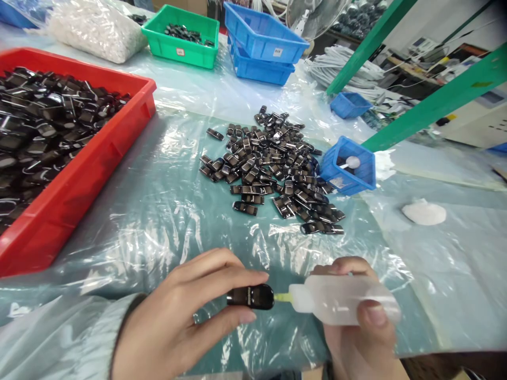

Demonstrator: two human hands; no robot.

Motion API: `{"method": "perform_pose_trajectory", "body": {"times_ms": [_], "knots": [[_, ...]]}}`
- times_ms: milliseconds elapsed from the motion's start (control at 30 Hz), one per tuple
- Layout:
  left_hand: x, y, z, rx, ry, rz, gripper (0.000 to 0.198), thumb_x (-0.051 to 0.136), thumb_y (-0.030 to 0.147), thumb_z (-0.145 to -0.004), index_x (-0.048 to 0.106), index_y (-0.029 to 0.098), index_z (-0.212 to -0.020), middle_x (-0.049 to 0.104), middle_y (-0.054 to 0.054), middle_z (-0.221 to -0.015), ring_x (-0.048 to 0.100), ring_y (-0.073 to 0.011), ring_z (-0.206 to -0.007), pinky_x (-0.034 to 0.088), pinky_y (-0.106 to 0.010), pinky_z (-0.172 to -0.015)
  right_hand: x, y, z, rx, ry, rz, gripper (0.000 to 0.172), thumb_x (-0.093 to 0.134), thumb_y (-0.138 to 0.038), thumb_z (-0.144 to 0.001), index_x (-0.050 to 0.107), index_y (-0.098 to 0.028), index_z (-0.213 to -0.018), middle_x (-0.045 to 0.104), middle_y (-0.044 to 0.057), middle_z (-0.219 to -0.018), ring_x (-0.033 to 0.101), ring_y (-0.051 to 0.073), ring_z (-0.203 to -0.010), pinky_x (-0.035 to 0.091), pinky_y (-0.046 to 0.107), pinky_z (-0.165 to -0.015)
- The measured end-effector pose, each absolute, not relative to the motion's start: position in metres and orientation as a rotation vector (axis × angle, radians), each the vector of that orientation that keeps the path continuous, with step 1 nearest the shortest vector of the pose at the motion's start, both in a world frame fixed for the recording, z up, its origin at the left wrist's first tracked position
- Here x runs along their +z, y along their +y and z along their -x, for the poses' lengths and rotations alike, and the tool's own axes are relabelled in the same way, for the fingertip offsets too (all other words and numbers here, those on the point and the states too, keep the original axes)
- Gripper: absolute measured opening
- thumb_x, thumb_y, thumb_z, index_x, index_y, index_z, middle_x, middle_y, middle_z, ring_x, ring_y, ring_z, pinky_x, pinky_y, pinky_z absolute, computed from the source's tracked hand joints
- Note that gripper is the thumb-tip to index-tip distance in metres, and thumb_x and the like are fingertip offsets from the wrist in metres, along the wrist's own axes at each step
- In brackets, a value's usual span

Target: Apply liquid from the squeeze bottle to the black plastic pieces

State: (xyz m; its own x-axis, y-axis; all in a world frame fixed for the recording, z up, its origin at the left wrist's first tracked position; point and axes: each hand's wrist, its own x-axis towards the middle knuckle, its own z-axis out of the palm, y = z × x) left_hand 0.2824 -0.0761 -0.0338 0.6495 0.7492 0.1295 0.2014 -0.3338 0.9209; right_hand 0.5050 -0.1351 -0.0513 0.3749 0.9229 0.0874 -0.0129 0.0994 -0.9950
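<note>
the left hand [186, 311] pinches a glossy black round-ended piece [253, 296] over clear plastic sheeting [158, 216]; the right hand [362, 345] wraps around a translucent white squeeze bottle [332, 298], its thin yellow-green nozzle [283, 297] at the piece's rounded end; beyond lies a heap of similar black pieces [273, 158], beside a blue plastic bin [354, 183]

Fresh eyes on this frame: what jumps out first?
Probably the big red bin at the left edge, filled with dark glossy pieces. Next, the loose pile of black pieces mid-view. Then, in front, the left hand pinching one black piece, its end at or near the yellowish tip of the translucent bottle in the right hand.
</note>
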Motion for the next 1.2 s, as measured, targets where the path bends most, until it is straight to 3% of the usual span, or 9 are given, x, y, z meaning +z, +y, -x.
{"method": "perform_pose_trajectory", "body": {"times_ms": [267, 733, 800, 867, 933, 1033, 1200], "knots": [[-0.031, -0.075, -0.282, 0.661, 0.781, -1.894, 0.025, 0.055, 0.025, -0.092, 0.058, 0.031, -0.117, 0.059, 0.003, -0.099, 0.059, -0.0065, -0.085, 0.046, -0.011, -0.079, -0.054, -0.135, -0.506, 0.905, -0.907, 1.283, 0.032, 0.071, -0.052, -0.075, 0.060, -0.025, -0.087, 0.054, 0.003, -0.073, 0.057, 0.018, -0.060, 0.046, 0.023, -0.042], [-0.032, -0.072, -0.280, 0.674, 0.863, -1.801, 0.027, 0.054, 0.028, -0.092, 0.060, 0.034, -0.118, 0.060, 0.001, -0.103, 0.060, -0.0103, -0.090, 0.048, -0.017, -0.081, -0.062, -0.139, -0.518, 0.914, -0.872, 1.257, 0.043, 0.069, -0.063, -0.073, 0.060, -0.024, -0.089, 0.056, 0.000, -0.070, 0.047, 0.010, -0.040, 0.040, 0.020, -0.034], [-0.032, -0.068, -0.280, 0.668, 0.913, -1.801, 0.027, 0.051, 0.028, -0.093, 0.059, 0.033, -0.119, 0.059, 0.001, -0.102, 0.060, -0.0107, -0.090, 0.049, -0.018, -0.078, -0.063, -0.141, -0.520, 0.918, -0.835, 1.234, 0.039, 0.067, -0.060, -0.077, 0.062, -0.024, -0.092, 0.057, 0.000, -0.065, 0.049, 0.011, -0.039, 0.045, 0.022, -0.038], [-0.032, -0.064, -0.280, 0.662, 0.972, -1.786, 0.027, 0.048, 0.030, -0.095, 0.059, 0.030, -0.120, 0.060, -0.001, -0.101, 0.059, -0.0118, -0.089, 0.049, -0.022, -0.079, -0.062, -0.142, -0.522, 0.918, -0.811, 1.252, 0.035, 0.064, -0.054, -0.082, 0.065, -0.024, -0.100, 0.061, 0.003, -0.063, 0.059, 0.018, -0.051, 0.054, 0.028, -0.050], [-0.032, -0.061, -0.280, 0.659, 1.002, -1.771, 0.027, 0.046, 0.031, -0.095, 0.059, 0.025, -0.118, 0.060, -0.002, -0.100, 0.059, -0.0134, -0.089, 0.049, -0.026, -0.082, -0.057, -0.139, -0.522, 0.904, -0.727, 1.346, 0.037, 0.065, -0.049, -0.083, 0.065, -0.023, -0.110, 0.069, 0.007, -0.083, 0.067, 0.024, -0.081, 0.058, 0.033, -0.072], [-0.033, -0.061, -0.280, 0.665, 0.987, -1.795, 0.025, 0.045, 0.030, -0.096, 0.060, 0.023, -0.115, 0.062, -0.003, -0.097, 0.060, -0.0158, -0.091, 0.048, -0.031, -0.084, -0.047, -0.126, -0.522, 0.889, -0.749, 1.495, 0.043, 0.072, -0.043, -0.079, 0.063, -0.026, -0.117, 0.062, 0.006, -0.122, 0.054, 0.026, -0.118, 0.053, 0.031, -0.091], [-0.035, -0.065, -0.280, 0.696, 0.857, -1.889, 0.025, 0.047, 0.027, -0.095, 0.060, 0.022, -0.116, 0.066, -0.004, -0.097, 0.060, -0.0166, -0.088, 0.048, -0.032, -0.083, -0.042, -0.080, -0.523, 0.956, -1.231, 1.480, 0.045, 0.078, -0.040, -0.073, 0.063, -0.020, -0.111, 0.063, 0.011, -0.119, 0.059, 0.029, -0.111, 0.051, 0.040, -0.094]]}}
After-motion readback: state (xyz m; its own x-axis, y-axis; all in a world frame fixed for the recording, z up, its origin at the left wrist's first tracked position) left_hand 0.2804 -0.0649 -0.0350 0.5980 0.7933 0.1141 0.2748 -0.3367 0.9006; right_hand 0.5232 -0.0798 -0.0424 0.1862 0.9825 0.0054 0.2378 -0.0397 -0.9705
